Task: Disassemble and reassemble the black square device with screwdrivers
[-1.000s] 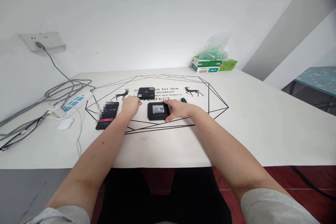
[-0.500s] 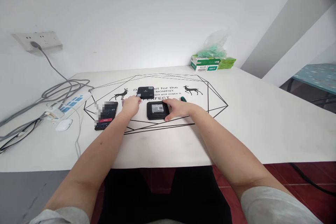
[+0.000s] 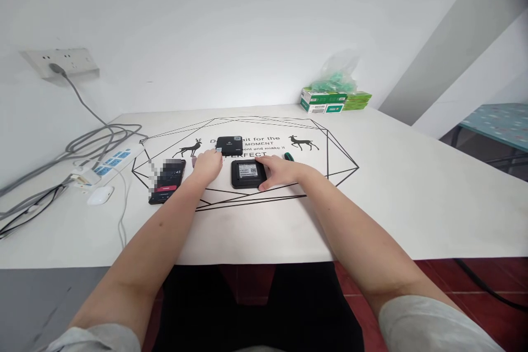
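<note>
A flat black device [image 3: 246,172] with a white label on top lies at the middle of the white table [image 3: 391,198]. My right hand [image 3: 277,170] grips its right edge, thumb on the near side and fingers on the far side. My left hand [image 3: 207,165] rests curled on the table just left of it. Its fingertips reach the near left corner of a second black box [image 3: 230,145] lying farther back. What is between those fingers is too small to tell. A green-handled tool [image 3: 289,157] pokes out behind my right hand.
A phone [image 3: 167,180] with a lit screen lies left of my left hand. Farther left are a white earbud case [image 3: 100,195], a power strip [image 3: 108,163] and grey cables [image 3: 91,140] running to a wall socket [image 3: 61,61]. Green boxes and a bag [image 3: 335,96] stand at the back right.
My left hand's fingertips have crept slightly toward the far black box. My right hand stays on the near device.
</note>
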The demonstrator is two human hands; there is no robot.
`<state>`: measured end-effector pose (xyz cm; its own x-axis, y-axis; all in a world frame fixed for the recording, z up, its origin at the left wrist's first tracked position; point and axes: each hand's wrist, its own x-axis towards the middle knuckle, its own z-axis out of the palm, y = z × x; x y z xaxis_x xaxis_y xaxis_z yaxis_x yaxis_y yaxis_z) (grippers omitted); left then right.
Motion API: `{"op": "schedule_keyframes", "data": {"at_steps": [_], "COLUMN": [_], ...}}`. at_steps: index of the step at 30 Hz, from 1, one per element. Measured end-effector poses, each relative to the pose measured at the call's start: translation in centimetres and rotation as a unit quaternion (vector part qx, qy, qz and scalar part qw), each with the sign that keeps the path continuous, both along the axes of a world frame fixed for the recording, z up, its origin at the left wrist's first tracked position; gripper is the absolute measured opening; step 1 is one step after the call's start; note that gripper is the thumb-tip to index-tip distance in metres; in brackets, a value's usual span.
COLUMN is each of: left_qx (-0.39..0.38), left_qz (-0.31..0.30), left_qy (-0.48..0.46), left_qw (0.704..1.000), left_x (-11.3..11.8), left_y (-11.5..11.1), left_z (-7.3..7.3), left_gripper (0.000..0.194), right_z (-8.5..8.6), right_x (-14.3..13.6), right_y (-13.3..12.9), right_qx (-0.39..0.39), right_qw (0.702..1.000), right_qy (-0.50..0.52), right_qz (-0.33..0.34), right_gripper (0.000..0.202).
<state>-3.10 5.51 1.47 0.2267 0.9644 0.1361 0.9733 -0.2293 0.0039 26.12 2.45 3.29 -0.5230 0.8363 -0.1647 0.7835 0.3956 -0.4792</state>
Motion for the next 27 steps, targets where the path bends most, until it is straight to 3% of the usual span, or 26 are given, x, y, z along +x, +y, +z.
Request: {"op": "schedule_keyframes", "data": {"at_steps": [5,12,17,27], "left_qx": [0.019,0.005,0.010,-0.001], "left_qz": [-0.020,-0.188,-0.165,-0.164], "left_qy": [-0.030,-0.157,-0.136,-0.037], "left_qw": [0.999,0.969,0.977,0.986], "left_x": [0.7,1.8,2.1,2.6], "left_y": [-0.6,-1.4,-1.3,-1.8], "left_z": [0.1,-0.5,-0.9,0.3], "left_gripper": [0.025,0.021,0.021,0.025], "right_z": [0.0,0.3,0.0,0.2], "right_x": [0.0,-0.2,-0.2,-0.3], "right_y": [0.0,-0.1,0.0,-0.2], "right_qx": [0.001,0.017,0.026,0.017], "right_qw": [1.000,1.000,0.999,1.000], "right_qy": [-0.009,-0.003,0.001,-0.005], "right_qz": [0.007,0.014,0.021,0.011], "right_gripper": [0.122,0.118,0.118,0.119]}}
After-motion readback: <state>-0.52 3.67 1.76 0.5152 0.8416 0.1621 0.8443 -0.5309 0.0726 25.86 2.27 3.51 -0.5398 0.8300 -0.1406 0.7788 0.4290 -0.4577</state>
